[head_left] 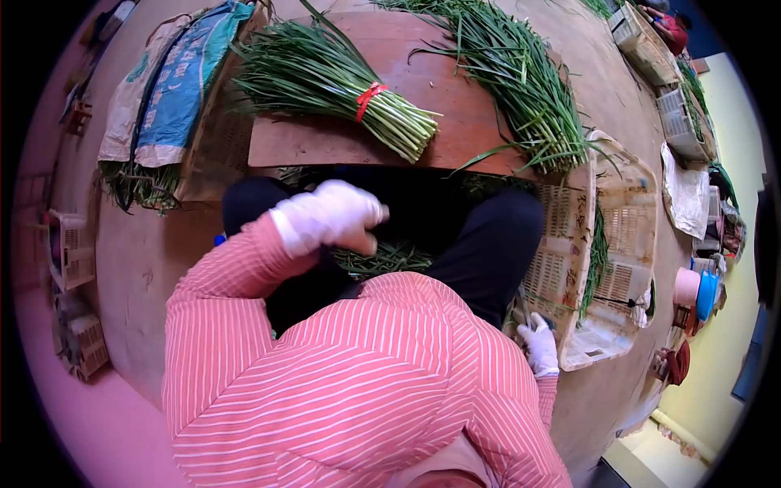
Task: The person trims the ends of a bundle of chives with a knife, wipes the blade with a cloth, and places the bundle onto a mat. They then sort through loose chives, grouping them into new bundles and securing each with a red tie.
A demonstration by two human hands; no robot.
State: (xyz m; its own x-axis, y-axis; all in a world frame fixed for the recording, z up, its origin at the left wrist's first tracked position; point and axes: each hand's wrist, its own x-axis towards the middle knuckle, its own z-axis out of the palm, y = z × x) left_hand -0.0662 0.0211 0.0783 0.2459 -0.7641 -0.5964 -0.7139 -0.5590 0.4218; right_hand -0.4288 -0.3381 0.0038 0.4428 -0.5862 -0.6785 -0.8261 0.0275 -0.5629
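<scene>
My left hand (332,218), in a white glove with bare fingertips, is raised over my lap near the table's front edge. Its fingers are loosely bent, thumb apart, with nothing visible between them. Low at my right side, my right hand (540,345), also white-gloved, reaches down beside a plastic crate (561,244); its fingers are small and partly hidden. A bundle of garlic chives (346,85) bound with a red tie (371,99) lies on the wooden table (301,146). To its right is a larger loose pile of garlic chives (521,89).
A blue and white woven sack (183,81) covers a crate at the left. Cut greens (382,257) lie below, between my knees. More crates (679,122) line the right wall, near a pink bucket (687,286) and a blue basin (706,294). Another person (671,32) is at the far right.
</scene>
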